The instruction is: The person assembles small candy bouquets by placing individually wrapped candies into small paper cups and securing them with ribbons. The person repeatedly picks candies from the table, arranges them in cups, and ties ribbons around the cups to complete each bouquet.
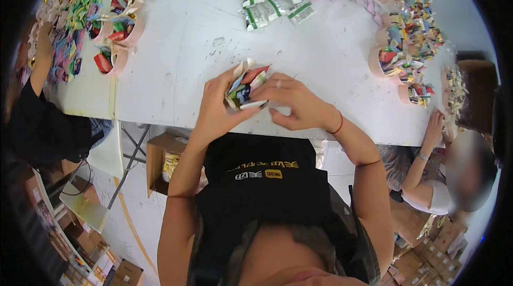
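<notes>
My left hand is closed around a bunch of small packets, red, green, blue and pale, held upright above the near part of the white table. A whitish edge shows along the near side of the bunch; whether it is a tub's rim I cannot tell. My right hand is at the bunch's right side, its curled fingertips touching the packets. The right thumb stands apart from those fingers, with a gap between. A ring and a red wrist cord are on that hand and arm.
Round pink tubs of packets stand at the left and right. White-and-green sachets lie at the far middle, with packet heaps at the far right. People work at both ends. A cardboard box sits below the table's front edge.
</notes>
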Demonstrator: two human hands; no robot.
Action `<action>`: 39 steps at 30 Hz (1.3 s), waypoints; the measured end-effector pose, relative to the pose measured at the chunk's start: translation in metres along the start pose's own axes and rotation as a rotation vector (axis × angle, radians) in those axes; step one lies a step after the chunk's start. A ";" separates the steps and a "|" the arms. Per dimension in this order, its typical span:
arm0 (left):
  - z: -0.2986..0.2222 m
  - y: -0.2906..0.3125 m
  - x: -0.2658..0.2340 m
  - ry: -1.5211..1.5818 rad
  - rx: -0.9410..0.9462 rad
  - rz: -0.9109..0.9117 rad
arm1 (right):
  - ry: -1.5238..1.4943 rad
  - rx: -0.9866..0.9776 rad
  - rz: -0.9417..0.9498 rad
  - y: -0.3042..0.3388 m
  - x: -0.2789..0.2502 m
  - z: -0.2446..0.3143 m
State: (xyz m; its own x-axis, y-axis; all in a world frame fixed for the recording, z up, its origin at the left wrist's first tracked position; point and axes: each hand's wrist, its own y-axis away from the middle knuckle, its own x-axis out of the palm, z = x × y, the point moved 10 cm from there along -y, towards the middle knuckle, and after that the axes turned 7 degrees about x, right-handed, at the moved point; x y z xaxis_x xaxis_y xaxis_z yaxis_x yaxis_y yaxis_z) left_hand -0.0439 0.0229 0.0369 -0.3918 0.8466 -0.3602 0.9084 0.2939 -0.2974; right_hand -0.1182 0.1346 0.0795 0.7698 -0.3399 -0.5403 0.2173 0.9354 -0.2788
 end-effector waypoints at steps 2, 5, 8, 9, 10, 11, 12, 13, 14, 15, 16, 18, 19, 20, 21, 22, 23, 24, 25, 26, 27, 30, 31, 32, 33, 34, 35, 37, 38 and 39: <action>0.013 0.000 0.001 -0.062 -0.067 -0.037 | -0.182 0.093 -0.156 0.016 -0.031 -0.026; 0.018 0.005 0.002 -0.047 -0.089 -0.051 | -0.366 0.456 -0.876 0.094 -0.129 -0.125; 0.022 0.009 0.003 0.031 -0.058 -0.090 | -0.124 0.521 -1.078 0.105 -0.193 -0.186; 0.022 0.009 0.002 0.010 -0.051 -0.094 | 0.087 0.495 -1.022 0.084 -0.203 -0.187; 0.021 0.010 0.001 -0.010 -0.043 -0.100 | 0.296 0.464 -0.959 0.062 -0.210 -0.187; 0.020 0.008 0.002 -0.020 -0.029 -0.096 | 0.452 0.429 -0.871 0.042 -0.219 -0.197; 0.020 0.007 0.002 -0.010 -0.030 -0.094 | 0.599 0.391 -0.776 0.022 -0.222 -0.209; 0.020 0.006 0.002 0.004 -0.030 -0.093 | 0.706 0.423 -0.761 0.013 -0.227 -0.217; 0.019 0.004 0.002 0.018 -0.028 -0.089 | 0.815 0.456 -0.746 0.006 -0.230 -0.224; 0.021 0.004 0.002 0.013 -0.053 -0.091 | 0.928 0.481 -0.731 -0.002 -0.235 -0.229; 0.023 0.005 0.002 0.016 -0.068 -0.088 | 0.926 0.505 -0.699 -0.006 -0.240 -0.234; 0.023 0.005 0.003 0.015 -0.077 -0.083 | 0.916 0.556 -0.628 -0.013 -0.241 -0.240; 0.021 0.005 0.002 0.010 -0.071 -0.083 | 0.922 0.573 -0.610 -0.009 -0.241 -0.236; 0.020 0.003 0.003 0.006 -0.063 -0.081 | 0.859 0.549 -0.673 0.003 -0.246 -0.225; 0.019 0.004 0.002 -0.013 -0.067 -0.075 | 0.788 0.525 -0.728 0.017 -0.243 -0.219; 0.020 0.003 0.002 -0.013 -0.044 -0.085 | 0.714 0.500 -0.778 0.031 -0.236 -0.213; 0.023 0.006 0.003 -0.017 -0.028 -0.099 | 0.575 0.543 -0.828 0.055 -0.228 -0.211; 0.026 0.009 0.003 -0.019 -0.020 -0.114 | 0.432 0.590 -0.868 0.083 -0.214 -0.205; 0.026 0.012 0.005 -0.001 -0.032 -0.112 | 0.232 0.630 -0.874 0.099 -0.192 -0.183; 0.024 0.011 0.004 0.012 -0.046 -0.109 | 0.025 0.670 -0.873 0.109 -0.169 -0.152; 0.023 0.009 0.004 0.032 -0.057 -0.103 | -0.030 0.679 -0.761 0.101 -0.141 -0.115; 0.018 0.006 0.003 0.012 -0.014 -0.072 | -0.047 0.405 -0.435 0.044 -0.061 -0.015; 0.015 0.006 -0.001 0.012 -0.004 -0.080 | 0.055 0.353 -0.313 0.028 -0.041 0.002; 0.015 0.006 -0.003 0.013 -0.008 -0.077 | 0.160 0.297 -0.193 0.017 -0.022 0.014; 0.015 0.006 -0.007 0.013 -0.007 -0.078 | 0.231 0.215 -0.140 0.009 -0.011 0.017; 0.014 0.006 -0.010 0.015 -0.006 -0.078 | 0.304 0.133 -0.088 0.000 0.000 0.014; 0.014 0.007 -0.012 0.013 -0.016 -0.074 | 0.375 0.050 -0.036 -0.006 0.010 0.016; 0.015 0.009 -0.019 0.009 -0.038 -0.078 | 0.331 0.005 0.057 -0.016 0.023 0.029; 0.017 0.012 -0.023 0.014 -0.050 -0.087 | 0.308 -0.018 0.104 -0.019 0.029 0.038; 0.018 0.012 -0.027 0.017 -0.052 -0.100 | 0.309 0.017 0.123 -0.025 0.026 0.037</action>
State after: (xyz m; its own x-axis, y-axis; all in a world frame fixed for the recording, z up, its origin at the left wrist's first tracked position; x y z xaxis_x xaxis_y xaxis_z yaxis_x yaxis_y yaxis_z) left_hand -0.0251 -0.0044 0.0275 -0.4791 0.8190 -0.3157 0.8712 0.3998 -0.2851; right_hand -0.0817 0.1061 0.1019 0.5733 -0.2353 -0.7849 0.1459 0.9719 -0.1848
